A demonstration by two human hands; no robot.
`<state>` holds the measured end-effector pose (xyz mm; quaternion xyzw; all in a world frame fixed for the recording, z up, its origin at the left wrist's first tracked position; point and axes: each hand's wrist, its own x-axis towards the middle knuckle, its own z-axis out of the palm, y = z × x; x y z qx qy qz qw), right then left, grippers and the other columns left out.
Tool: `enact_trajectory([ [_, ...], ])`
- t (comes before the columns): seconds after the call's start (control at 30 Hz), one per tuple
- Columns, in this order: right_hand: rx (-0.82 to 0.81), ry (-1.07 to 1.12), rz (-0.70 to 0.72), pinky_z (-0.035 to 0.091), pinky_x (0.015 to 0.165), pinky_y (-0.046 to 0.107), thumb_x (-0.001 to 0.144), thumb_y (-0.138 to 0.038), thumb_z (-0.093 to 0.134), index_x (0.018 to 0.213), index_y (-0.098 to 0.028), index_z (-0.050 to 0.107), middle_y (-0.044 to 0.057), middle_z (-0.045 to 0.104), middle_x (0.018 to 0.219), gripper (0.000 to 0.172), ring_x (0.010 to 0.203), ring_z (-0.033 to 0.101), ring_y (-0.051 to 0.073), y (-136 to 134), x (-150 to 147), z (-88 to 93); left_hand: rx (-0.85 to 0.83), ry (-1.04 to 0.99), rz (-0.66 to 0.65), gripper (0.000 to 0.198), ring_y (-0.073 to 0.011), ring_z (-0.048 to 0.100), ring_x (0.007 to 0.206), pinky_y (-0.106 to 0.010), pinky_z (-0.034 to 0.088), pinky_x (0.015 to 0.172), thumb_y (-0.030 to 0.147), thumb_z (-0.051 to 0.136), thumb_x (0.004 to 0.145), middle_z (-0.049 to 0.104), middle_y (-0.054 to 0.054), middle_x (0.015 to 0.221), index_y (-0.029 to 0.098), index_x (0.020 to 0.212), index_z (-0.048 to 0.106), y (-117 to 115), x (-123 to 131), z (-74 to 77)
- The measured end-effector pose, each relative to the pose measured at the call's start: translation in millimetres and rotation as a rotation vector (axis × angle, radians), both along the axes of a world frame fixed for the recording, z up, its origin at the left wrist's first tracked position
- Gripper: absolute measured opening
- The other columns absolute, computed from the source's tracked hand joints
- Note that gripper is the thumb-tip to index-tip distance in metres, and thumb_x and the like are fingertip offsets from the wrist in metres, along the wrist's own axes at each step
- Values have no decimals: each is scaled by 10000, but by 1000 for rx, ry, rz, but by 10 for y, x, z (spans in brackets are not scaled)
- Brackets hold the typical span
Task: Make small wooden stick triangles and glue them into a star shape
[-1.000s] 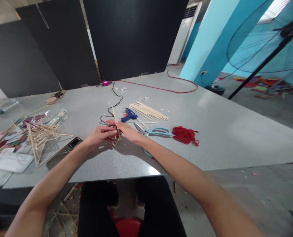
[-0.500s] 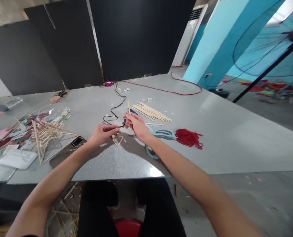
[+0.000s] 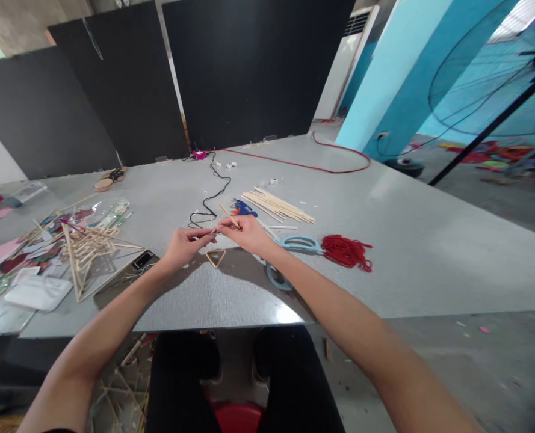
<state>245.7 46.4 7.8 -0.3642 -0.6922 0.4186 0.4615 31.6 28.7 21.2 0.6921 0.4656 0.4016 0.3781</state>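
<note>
My left hand (image 3: 185,245) is closed in a pinch on a short wooden stick, mostly hidden by the fingertips. Against its fingertips, my right hand (image 3: 244,231) grips a thin wooden stick (image 3: 227,214) that slants up to the left. Just below the hands, a small triangle of wooden sticks (image 3: 215,258) lies on the table. A blue glue gun (image 3: 244,207) with an orange tip rests beyond my right hand. Light blue scissors (image 3: 301,243) lie partly under my right forearm.
Loose wooden sticks (image 3: 278,204) lie behind the right hand, and red yarn (image 3: 346,251) beside the scissors. At the left are a wooden stick star frame (image 3: 84,249), a phone-like black device (image 3: 143,260) and scraps. A black cord (image 3: 219,189) crosses the grey table (image 3: 429,252).
The blue glue gun now lies uncovered on the table behind my right hand. My right hand has come left to meet the left fingertips, and its stick has tipped from upright to slanting.
</note>
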Motion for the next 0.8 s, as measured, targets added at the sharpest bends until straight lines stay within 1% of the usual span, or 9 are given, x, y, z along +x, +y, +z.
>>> enact_trajectory([
  [0.13,37,-53,4,186,515,280,929,-559,667,874,-176,765,-59,413,570,399,533,280,105,-38,26,24,13,20,-20,414,-180,636,710,-331,493,665,557,820,843,821,-98,885,196,1036,886,2,-17,-12],
  [0.23,100,-95,9,171,517,286,973,-514,630,829,-187,720,-72,350,567,369,525,261,102,-78,44,37,28,15,-25,391,-178,639,720,-327,489,680,548,814,849,817,-93,879,196,1002,886,-4,-12,-18],
  [0.33,139,-87,10,192,527,285,999,-495,605,817,-197,674,-64,379,593,356,536,293,104,-110,40,38,24,-16,-45,370,-192,667,778,-336,518,759,542,816,841,816,-88,877,198,956,885,-15,7,-5],
  [0.43,121,-31,31,214,533,286,1002,-509,598,805,-200,649,-49,418,628,371,553,315,108,-128,18,40,10,-41,-86,370,-189,657,788,-341,532,806,550,808,846,818,-83,887,203,949,884,-25,24,16],
  [0.6,10,99,88,199,523,294,937,-590,658,851,-183,688,-34,482,662,416,556,305,103,-108,-12,51,-14,-61,-104,436,-189,633,788,-360,542,833,584,779,880,824,-90,926,206,1075,875,-43,37,44],
  [0.7,-22,104,85,187,524,296,916,-589,677,879,-176,719,-39,484,653,417,554,288,100,-86,-15,54,-17,-63,-103,438,-193,631,792,-369,545,837,591,783,877,824,-94,933,204,1061,876,-51,40,59],
  [0.8,4,94,67,202,540,293,915,-580,674,874,-175,738,-24,518,676,412,579,307,106,-82,-13,63,-13,-50,-94,425,-192,622,780,-362,539,812,586,782,880,821,-93,917,205,1043,877,-51,36,67],
])
